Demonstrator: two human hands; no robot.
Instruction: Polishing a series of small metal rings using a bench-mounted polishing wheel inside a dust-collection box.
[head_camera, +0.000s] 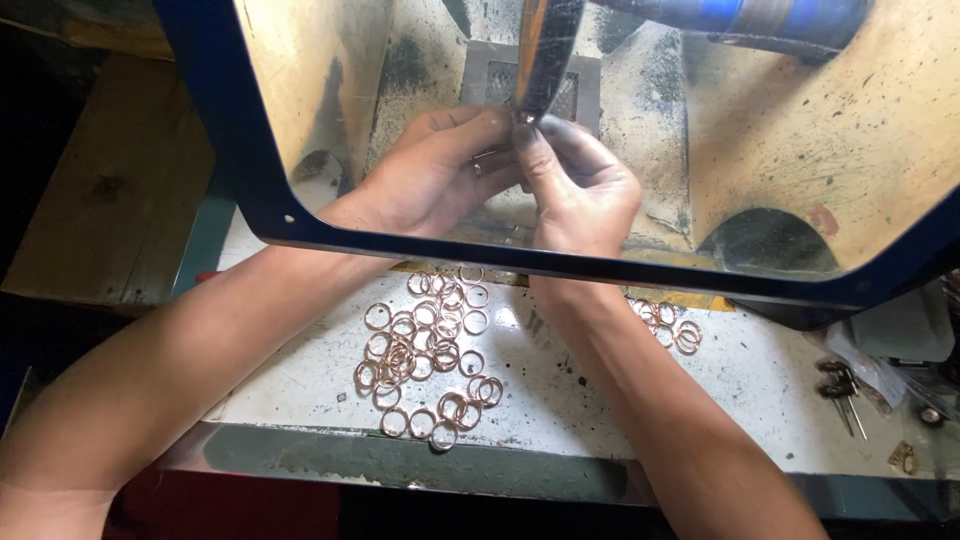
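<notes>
A small metalworking workshop. A spinning polishing wheel (545, 55) sits in a grimy, dust-stained hood with a blue frame (240, 160). Copper-coloured rings (425, 350) lie heaped on the scuffed table (700, 400).

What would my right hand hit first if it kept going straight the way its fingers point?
Most likely the spinning wheel: the right hand points up and away, fingertips already at the wheel's lower edge beside the left hand. Depth behind the clear shield is hard to judge.

Both forearms reach forward and converge. The left hand (425, 175) curls inward, its fingers bent and pinched toward the thumb. The right hand (580, 190) meets it fingertip to fingertip, its grimy fingers (530, 150) pinched shut and raised.
</notes>
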